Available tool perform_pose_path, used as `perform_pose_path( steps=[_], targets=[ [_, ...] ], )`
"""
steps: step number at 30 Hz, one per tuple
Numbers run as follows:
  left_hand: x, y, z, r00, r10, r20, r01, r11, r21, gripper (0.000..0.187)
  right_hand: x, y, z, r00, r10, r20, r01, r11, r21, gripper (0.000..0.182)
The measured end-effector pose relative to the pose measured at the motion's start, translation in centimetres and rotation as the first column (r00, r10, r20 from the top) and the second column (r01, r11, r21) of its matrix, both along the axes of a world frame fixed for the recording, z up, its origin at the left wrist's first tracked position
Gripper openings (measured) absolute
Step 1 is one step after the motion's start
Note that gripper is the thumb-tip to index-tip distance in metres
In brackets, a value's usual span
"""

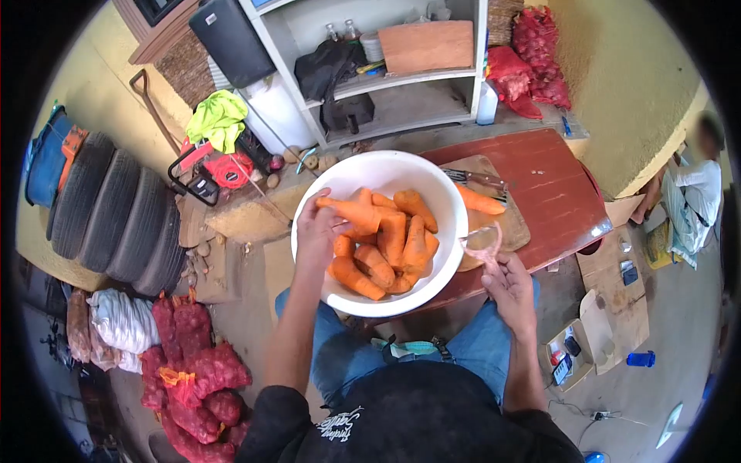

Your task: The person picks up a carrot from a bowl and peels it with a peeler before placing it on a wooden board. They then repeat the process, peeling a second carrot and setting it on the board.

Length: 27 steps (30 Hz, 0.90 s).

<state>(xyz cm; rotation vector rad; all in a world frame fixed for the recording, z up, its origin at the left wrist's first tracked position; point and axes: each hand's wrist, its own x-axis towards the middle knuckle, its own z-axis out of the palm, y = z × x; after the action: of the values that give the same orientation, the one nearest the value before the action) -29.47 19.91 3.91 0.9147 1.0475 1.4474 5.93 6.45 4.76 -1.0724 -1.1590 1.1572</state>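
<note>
A large white bowl (312,285) filled with several orange carrots (394,239) sits in front of my lap, partly over the red table. My left hand (316,224) is over the bowl's left side, its fingers closed around the thick end of one carrot (351,210). On the right, beside the bowl's rim, my right hand (509,287) grips a pinkish Y-shaped peeler (486,245) by its handle. Behind the peeler lies a wooden cutting board (515,230) with a single carrot (480,200) and a dark-handled knife (482,178) on it.
The red table (552,177) extends to the right. Red mesh sacks (204,374) lie on the floor at left, below stacked tires (116,208). A shelf (401,96) stands ahead. An open cardboard box (579,343) is at right, and another person (698,189) sits farther off.
</note>
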Motion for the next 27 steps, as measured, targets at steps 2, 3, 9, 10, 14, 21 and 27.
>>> perform_pose_path(
  steps=[2, 3, 9, 10, 14, 21, 27],
  targets=[
    [1.1, -2.9, 1.5, 0.923, 0.107, 0.369, -0.109, 0.994, -0.017, 0.033, -2.3, 0.5, 2.8, 0.982, 0.121, 0.145, -0.135, 0.987, 0.085, 0.028],
    [1.6, -4.1, 2.4, 0.873, 0.150, 0.465, -0.080, 0.983, -0.167, 0.029, -3.5, 0.9, 3.7, 0.958, 0.180, 0.221, -0.210, 0.970, 0.122, 0.029],
    [2.9, -9.3, 1.1, 0.720, -0.114, 0.685, 0.316, 0.932, -0.176, 0.042, -8.6, 3.7, 4.8, 0.802, 0.531, 0.275, -0.557, 0.830, 0.024, 0.035],
    [3.3, -10.0, 1.7, 0.697, -0.118, 0.707, 0.351, 0.916, -0.193, 0.042, -9.0, 4.0, 4.0, 0.798, 0.559, 0.224, -0.581, 0.813, 0.044, 0.036],
    [3.5, -11.5, 1.4, 0.643, -0.125, 0.756, 0.374, 0.912, -0.167, 0.046, -8.8, 4.4, 2.5, 0.821, 0.572, -0.001, -0.569, 0.817, -0.097, 0.044],
    [4.8, -13.9, 1.5, 0.535, -0.247, 0.808, 0.455, 0.890, -0.030, 0.054, -7.6, 4.9, 2.4, 0.954, 0.196, -0.228, -0.219, 0.972, -0.084, 0.031],
    [4.2, -12.3, 1.0, 0.513, -0.259, 0.819, 0.510, 0.859, -0.048, 0.053, -6.4, 6.6, 4.7, 0.850, 0.315, -0.422, -0.311, 0.947, 0.081, 0.030]
  ],
)
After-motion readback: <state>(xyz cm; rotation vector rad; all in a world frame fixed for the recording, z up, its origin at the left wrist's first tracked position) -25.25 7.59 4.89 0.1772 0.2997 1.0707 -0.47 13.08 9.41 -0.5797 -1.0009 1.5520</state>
